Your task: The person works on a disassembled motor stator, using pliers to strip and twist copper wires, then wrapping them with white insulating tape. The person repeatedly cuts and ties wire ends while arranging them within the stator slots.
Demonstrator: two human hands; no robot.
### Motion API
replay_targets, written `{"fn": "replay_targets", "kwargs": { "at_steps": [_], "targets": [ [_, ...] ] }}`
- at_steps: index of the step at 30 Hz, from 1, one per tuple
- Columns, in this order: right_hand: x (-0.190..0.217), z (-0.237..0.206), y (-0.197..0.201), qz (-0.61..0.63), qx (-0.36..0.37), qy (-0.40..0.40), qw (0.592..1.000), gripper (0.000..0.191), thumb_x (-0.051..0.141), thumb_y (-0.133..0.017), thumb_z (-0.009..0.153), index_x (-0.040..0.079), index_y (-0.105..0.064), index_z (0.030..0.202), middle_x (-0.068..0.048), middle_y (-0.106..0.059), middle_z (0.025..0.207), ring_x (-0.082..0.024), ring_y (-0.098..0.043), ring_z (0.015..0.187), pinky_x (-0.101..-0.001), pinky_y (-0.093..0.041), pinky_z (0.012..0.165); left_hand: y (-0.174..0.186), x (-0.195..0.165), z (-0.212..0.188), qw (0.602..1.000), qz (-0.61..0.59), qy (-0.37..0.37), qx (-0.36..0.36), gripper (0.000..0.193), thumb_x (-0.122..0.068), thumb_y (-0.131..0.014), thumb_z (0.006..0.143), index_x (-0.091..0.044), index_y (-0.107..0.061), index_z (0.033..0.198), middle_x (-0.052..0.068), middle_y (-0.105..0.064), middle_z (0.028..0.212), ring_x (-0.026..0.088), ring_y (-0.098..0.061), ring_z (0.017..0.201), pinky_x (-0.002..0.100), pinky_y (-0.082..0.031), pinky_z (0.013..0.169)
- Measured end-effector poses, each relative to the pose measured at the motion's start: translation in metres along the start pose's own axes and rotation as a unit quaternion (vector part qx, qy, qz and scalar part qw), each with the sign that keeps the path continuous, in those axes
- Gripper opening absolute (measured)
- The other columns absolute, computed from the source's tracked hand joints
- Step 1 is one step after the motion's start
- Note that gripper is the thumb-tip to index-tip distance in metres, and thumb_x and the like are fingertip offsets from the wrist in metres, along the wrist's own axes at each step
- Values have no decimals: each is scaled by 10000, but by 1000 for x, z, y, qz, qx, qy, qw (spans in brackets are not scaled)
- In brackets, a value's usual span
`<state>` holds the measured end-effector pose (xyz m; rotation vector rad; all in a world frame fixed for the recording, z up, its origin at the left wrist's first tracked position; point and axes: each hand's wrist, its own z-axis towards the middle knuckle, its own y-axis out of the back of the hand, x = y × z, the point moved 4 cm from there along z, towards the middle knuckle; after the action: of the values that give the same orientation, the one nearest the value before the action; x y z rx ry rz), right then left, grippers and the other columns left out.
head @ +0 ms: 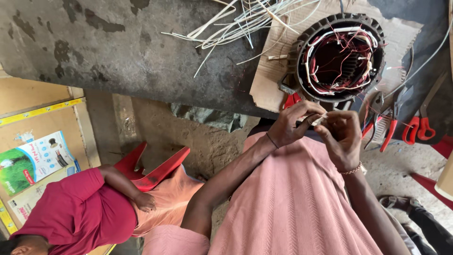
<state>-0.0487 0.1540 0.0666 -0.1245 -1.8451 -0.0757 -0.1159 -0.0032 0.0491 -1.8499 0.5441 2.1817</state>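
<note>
One grey table (118, 52) carries one round motor stator (339, 56) on one cardboard sheet (269, 75). Just below the stator, the left hand (295, 125) and right hand (342, 137) pinch one small white strip (320, 120), each grip closed on it. Right of the stator lie three red-handled tools (415, 127).

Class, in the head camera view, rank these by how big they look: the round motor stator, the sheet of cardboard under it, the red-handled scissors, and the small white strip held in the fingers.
1. Cardboard sheet, partly covered
2. Motor stator
3. Red-handled scissors
4. White strip, pinched between left hand and right hand
</note>
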Motion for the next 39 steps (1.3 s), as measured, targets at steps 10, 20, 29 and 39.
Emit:
{"fn": "replay_targets", "kwargs": {
  "at_steps": [10,20,29,39],
  "targets": [
    [-2,6,-10,58,-2,-19,998,370,117,-768,977,20,-521,1236,-45,-675,1080,-83,-659,1012,-235,-559,911,2,2,-4,1000,10,-13,-2,160,-123,-652,1018,-52,-629,1160,91,-703,1150,237,-718,1115,369,-609,983],
    [62,-22,-15,-104,-34,161,981,262,61,-805,933,-23,-611,1087,-61,-703,998,-89,-689,877,-225,-583,769,0,-3,1,999,-12,14,-46,92,-77,-639,1041,-56,-657,1129,85,-706,1159,204,-730,1076,320,-639,887],
    [22,-5,-4,-166,-93,27,981,522,57,-881,867,0,-550,1267,-33,-607,958,-59,-518,794,-190,-430,677,6,-6,-3,998,-15,-1,-54,87,-65,-662,1039,-52,-668,1125,95,-716,1163,232,-737,1079,337,-616,912],
    [68,-34,-3,-313,-85,307,895,436,6,-861,908,14,-581,1242,-127,-696,957,-103,-644,722,-264,-501,570,-2,0,1,999,-28,-24,-31,119,-26,-603,1047,-62,-630,1156,77,-705,1180,203,-722,1096,314,-642,940]
  ]
}}
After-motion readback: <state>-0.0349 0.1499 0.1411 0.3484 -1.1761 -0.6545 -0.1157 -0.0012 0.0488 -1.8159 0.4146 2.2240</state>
